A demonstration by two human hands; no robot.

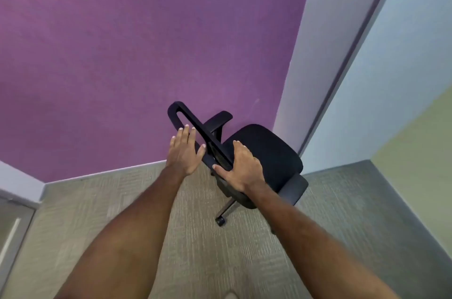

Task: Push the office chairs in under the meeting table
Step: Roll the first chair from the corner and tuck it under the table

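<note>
One black office chair [264, 152], two hands [184, 154] on backrest [195, 127]

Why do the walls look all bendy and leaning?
In the head view the wide-angle lens curves straight lines near the edges, so the purple wall and door frame tilt; the chair and hands in the middle look only slightly soft.

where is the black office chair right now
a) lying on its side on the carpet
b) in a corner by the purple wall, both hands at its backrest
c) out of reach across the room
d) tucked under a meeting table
b: the office chair stands upright near the purple wall, with the left hand and right hand at its backrest; no table is in view.
</note>
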